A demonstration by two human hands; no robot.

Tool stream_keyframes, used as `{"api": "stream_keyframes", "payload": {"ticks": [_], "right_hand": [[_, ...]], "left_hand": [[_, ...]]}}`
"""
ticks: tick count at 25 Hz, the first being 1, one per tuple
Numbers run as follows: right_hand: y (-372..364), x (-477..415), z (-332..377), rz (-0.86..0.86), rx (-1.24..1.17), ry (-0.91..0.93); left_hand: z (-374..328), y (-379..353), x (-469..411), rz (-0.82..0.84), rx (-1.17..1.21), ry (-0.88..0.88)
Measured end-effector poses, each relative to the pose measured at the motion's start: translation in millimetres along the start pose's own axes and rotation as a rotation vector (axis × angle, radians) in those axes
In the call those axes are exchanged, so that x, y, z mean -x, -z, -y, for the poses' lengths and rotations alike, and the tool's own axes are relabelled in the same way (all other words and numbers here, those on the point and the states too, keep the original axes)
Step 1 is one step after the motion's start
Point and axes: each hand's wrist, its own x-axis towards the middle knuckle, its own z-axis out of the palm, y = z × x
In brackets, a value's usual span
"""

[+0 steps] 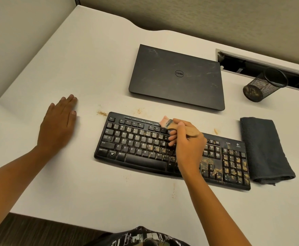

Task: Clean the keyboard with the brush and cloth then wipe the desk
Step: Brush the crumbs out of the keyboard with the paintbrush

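A black keyboard (138,148) lies on the white desk (95,71), with brown crumbs thick over its right keys and number pad. My right hand (187,144) is closed around a wooden-handled brush (166,122), whose pale bristles touch the top key row near the middle. Flat on the desk to the left of the keyboard rests my left hand (58,125), fingers spread and holding nothing. A folded dark grey cloth (263,150) sits just right of the keyboard.
A closed black laptop (177,77) lies behind the keyboard. A black mesh pen cup (263,86) is tipped on its side at the back right, beside a cable slot (251,63). Small crumb piles (101,113) dot the desk near the keyboard's top edge.
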Motion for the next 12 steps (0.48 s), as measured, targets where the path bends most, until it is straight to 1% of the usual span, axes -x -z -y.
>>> {"api": "stream_keyframes", "payload": {"ticks": [7,10,12], "right_hand": [[-66,16,19,0.231,-0.035,0.046],[-93,19,23,0.318,-0.047,0.099],[-105,16,26,0.425,-0.041,0.102]], "left_hand": [[0,0,-1,-0.002,-0.001,-0.002],[2,-2,-1,-0.004,-0.015,0.002],[4,-3,-1,0.002,-0.026,0.002]]}}
